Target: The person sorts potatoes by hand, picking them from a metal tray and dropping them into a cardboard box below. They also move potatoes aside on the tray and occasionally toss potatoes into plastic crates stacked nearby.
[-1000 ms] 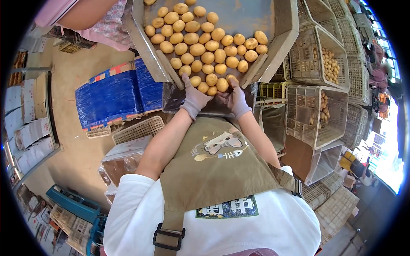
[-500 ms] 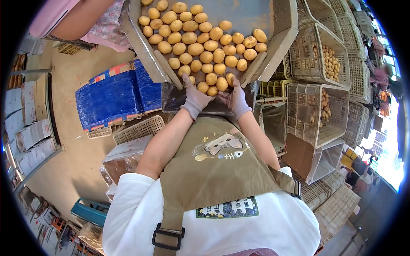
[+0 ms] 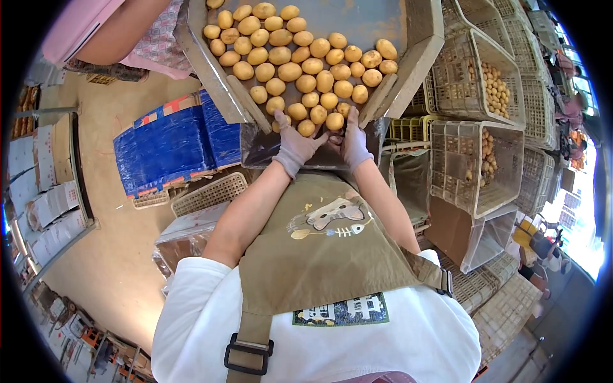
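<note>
Many round yellow potatoes (image 3: 279,55) lie in a metal sorting chute (image 3: 367,22) whose sides narrow toward me. My left hand (image 3: 297,143), in a pale thin glove, is at the left of the chute's mouth, fingers stretched up beside the nearest potatoes and thumb pointing right. On the right side, my right hand (image 3: 352,143), also gloved, has its fingers extended next to a front potato (image 3: 334,121). The thumbs nearly meet below the potatoes. Under both hands is a box lined with dark plastic (image 3: 255,148); its inside is mostly hidden.
Wooden strips (image 3: 378,101) edge the chute's mouth. Stacked plastic crates (image 3: 476,169), some holding potatoes, stand at right. A blue-wrapped box (image 3: 167,150) and a beige crate (image 3: 211,193) are at left. Another person's pink sleeve (image 3: 73,29) is at upper left.
Fewer potatoes are between my hands at the mouth; some front ones have gone from view. My left thumb has swung to the right and the hands remain at the mouth.
</note>
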{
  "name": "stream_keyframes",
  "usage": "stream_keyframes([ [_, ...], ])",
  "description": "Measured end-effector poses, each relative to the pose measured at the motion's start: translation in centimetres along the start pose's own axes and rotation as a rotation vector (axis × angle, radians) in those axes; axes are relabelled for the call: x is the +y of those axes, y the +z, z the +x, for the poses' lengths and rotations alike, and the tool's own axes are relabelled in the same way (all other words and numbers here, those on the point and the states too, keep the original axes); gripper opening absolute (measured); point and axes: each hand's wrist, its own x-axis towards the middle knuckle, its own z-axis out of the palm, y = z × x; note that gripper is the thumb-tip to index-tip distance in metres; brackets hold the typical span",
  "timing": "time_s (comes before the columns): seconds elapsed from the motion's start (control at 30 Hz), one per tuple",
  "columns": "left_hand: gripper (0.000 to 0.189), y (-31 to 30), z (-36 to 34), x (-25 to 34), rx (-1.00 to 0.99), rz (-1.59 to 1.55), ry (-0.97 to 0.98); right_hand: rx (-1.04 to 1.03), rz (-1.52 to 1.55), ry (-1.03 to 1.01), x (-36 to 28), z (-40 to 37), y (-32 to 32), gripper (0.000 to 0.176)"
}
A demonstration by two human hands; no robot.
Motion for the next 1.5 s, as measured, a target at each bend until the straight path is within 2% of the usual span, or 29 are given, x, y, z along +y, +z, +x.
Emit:
stream_keyframes([
  [0.1,0.101,0.4,-0.2,-0.2,0.015,-0.011,-0.004,-0.012,0.045,-0.101,1.6,1.1,-0.5,0.058],
  [0.3,0.101,0.3,-0.3,0.0,-0.016,-0.019,-0.003,0.063,0.064,-0.027,0.1,-0.6,0.6,0.056],
  [0.5,0.105,0.1,-0.4,0.1,0.008,-0.016,0.015,0.055,0.171,-0.134,1.7,1.4,0.6,0.053],
  [0.63,0.109,-0.6,0.3,0.1,-0.065,-0.064,-0.038,-0.024,0.028,-0.283,1.7,-1.4,-0.7,0.042],
  [0.73,0.109,-0.4,0.0,0.1,-0.084,-0.041,-0.095,-0.156,-0.133,-0.407,2.2,-3.0,-4.5,0.034],
  [0.8,0.111,-0.4,0.5,-0.2,-0.085,-0.045,-0.093,-0.157,-0.276,-0.559,1.7,-5.2,-8.1,0.027],
  [0.87,0.111,0.3,0.0,-0.1,-0.125,-0.068,-0.102,-0.027,-0.525,-1.036,0.8,-5.6,-13.0,0.026],
  [0.93,0.110,0.2,0.3,-0.3,-0.119,-0.102,-0.121,0.241,-0.721,-1.307,-1.0,-6.2,-17.8,0.035],
  [1.0,0.109,0.3,0.3,-0.6,-0.094,-0.124,-0.133,0.524,-0.891,-0.928,-2.7,-6.2,-21.2,0.045],
  [1.07,0.109,0.8,0.1,-0.6,-0.054,-0.134,-0.127,0.805,-1.311,-0.828,-2.8,-2.5,-25.3,0.061],
  [1.1,0.109,0.4,0.4,-0.5,-0.126,-0.076,-0.122,0.744,-1.227,-1.002,-4.5,-3.0,-23.3,0.059],
  [1.13,0.109,0.1,0.9,-0.6,-0.112,-0.080,-0.111,0.674,-1.136,-1.169,-6.5,-3.2,-20.9,0.058],
  [1.2,0.108,0.3,0.5,-0.8,-0.075,-0.078,-0.098,0.312,-0.978,-1.453,-10.8,-4.5,-12.8,0.056],
  [1.27,0.106,0.0,0.6,-0.6,-0.120,-0.076,-0.099,0.106,-1.114,-1.437,-14.0,-5.4,-5.6,0.047],
  [1.33,0.106,-0.2,0.3,-0.3,-0.181,-0.086,-0.109,0.178,-1.499,-1.464,-16.1,-1.6,-0.7,0.036],
  [1.4,0.107,-0.1,-0.3,0.0,-0.221,-0.079,-0.097,0.201,-1.849,-0.958,-18.2,0.4,4.0,0.034],
  [1.5,0.108,-0.4,-0.9,0.3,-0.220,-0.123,-0.068,0.113,-1.962,-0.809,-18.8,3.0,6.1,0.038],
])
